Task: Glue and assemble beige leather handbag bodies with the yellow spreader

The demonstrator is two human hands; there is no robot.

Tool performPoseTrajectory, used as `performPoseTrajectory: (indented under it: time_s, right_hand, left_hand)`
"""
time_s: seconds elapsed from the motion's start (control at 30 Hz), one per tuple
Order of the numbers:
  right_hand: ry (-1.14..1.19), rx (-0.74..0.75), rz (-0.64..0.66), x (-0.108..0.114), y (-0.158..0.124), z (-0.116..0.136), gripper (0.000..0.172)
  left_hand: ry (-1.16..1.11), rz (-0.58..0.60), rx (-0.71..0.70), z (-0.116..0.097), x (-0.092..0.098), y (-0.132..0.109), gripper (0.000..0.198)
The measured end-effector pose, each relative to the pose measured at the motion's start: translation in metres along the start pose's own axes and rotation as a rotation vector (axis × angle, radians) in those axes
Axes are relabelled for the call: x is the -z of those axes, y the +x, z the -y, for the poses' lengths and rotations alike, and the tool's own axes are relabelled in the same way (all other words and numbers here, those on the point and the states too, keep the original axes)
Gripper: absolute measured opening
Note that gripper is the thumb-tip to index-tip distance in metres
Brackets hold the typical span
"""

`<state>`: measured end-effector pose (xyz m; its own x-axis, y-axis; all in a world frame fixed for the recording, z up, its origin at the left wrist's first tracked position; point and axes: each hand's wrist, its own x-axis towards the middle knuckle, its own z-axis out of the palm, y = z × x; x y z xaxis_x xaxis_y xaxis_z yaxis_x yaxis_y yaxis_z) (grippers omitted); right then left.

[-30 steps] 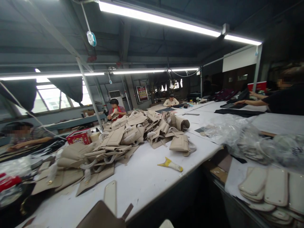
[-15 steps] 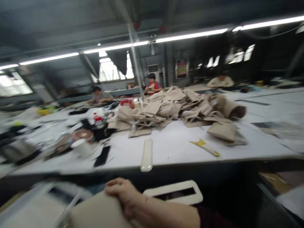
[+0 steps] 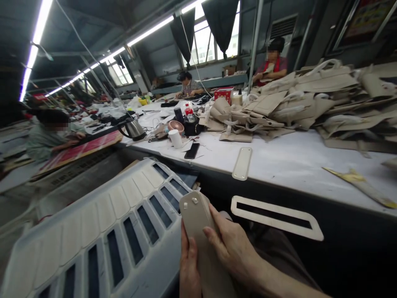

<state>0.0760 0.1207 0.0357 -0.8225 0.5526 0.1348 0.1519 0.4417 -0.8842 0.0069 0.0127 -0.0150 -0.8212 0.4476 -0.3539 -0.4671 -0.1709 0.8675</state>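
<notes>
Both of my hands hold one long beige leather strip (image 3: pixel 198 223) with rounded ends and two small studs at its far tip. My left hand (image 3: pixel 189 269) grips it from below on the left. My right hand (image 3: pixel 232 248) wraps its right side, fingers laid across the top. To the left lies a white rack (image 3: pixel 102 223) with a row of similar beige strips and dark slots. A white frame with a long slot (image 3: pixel 276 215) lies just right of the strip. Another beige strip (image 3: pixel 242 163) rests at the edge of the white table (image 3: pixel 294 161).
A pile of beige bag parts (image 3: pixel 297 103) covers the table's far side. A yellow-tipped tool (image 3: pixel 356 182) lies at right. A kettle (image 3: pixel 134 129), a white cup (image 3: pixel 176 138), a small fan (image 3: pixel 175 125) and a black phone (image 3: pixel 192 150) stand at left. Several other people work behind.
The view has swung left and down from the far tables to my lap. My hands have come into view and now hold the beige strip upright over the rack.
</notes>
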Motion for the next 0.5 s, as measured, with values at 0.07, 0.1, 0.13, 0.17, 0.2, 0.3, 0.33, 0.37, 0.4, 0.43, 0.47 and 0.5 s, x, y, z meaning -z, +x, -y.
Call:
performPoseTrajectory:
  time_s: [0.07,0.1,0.13,0.17,0.2,0.3,0.33,0.37,0.4,0.43,0.47,0.5]
  right_hand:
    - [-0.052,-0.012,-0.026,0.000,0.002,0.002,0.054]
    - [-0.051,-0.026,-0.041,0.001,0.003,0.002,0.049]
    - [-0.037,-0.044,-0.056,0.002,0.004,0.003,0.042]
    - [-0.019,-0.065,-0.069,0.003,0.004,0.003,0.036]
    - [-0.001,-0.086,-0.082,0.003,0.004,0.004,0.033]
    - [0.049,-0.134,-0.135,0.004,0.001,0.002,0.033]
    - [0.068,-0.140,-0.155,0.003,-0.001,0.000,0.033]
    - [0.090,-0.142,-0.171,0.003,-0.002,-0.002,0.033]
    - [0.116,-0.138,-0.182,0.002,-0.003,-0.005,0.033]
    - [0.141,-0.133,-0.190,0.002,-0.004,-0.007,0.034]
    - [0.163,-0.128,-0.194,0.002,-0.004,-0.010,0.035]
    - [0.181,-0.125,-0.196,0.002,-0.004,-0.012,0.036]
  left_hand:
    - [0.125,-0.029,-0.029,0.000,-0.002,-0.001,0.069]
    - [0.178,-0.049,-0.045,-0.001,-0.004,-0.002,0.067]
    - [0.227,-0.069,-0.067,-0.001,-0.006,-0.003,0.064]
    - [0.271,-0.087,-0.096,-0.001,-0.007,-0.004,0.062]
    - [0.311,-0.103,-0.131,-0.001,-0.009,-0.004,0.059]
    - [0.379,-0.128,-0.217,0.002,-0.014,-0.006,0.052]
    - [0.386,-0.131,-0.240,0.004,-0.016,-0.007,0.051]
    - [0.387,-0.136,-0.258,0.005,-0.017,-0.008,0.050]
    - [0.386,-0.144,-0.271,0.007,-0.018,-0.008,0.049]
    - [0.383,-0.155,-0.283,0.009,-0.019,-0.008,0.048]
    - [0.380,-0.166,-0.301,0.010,-0.020,-0.008,0.047]
    - [0.379,-0.174,-0.328,0.011,-0.021,-0.007,0.046]
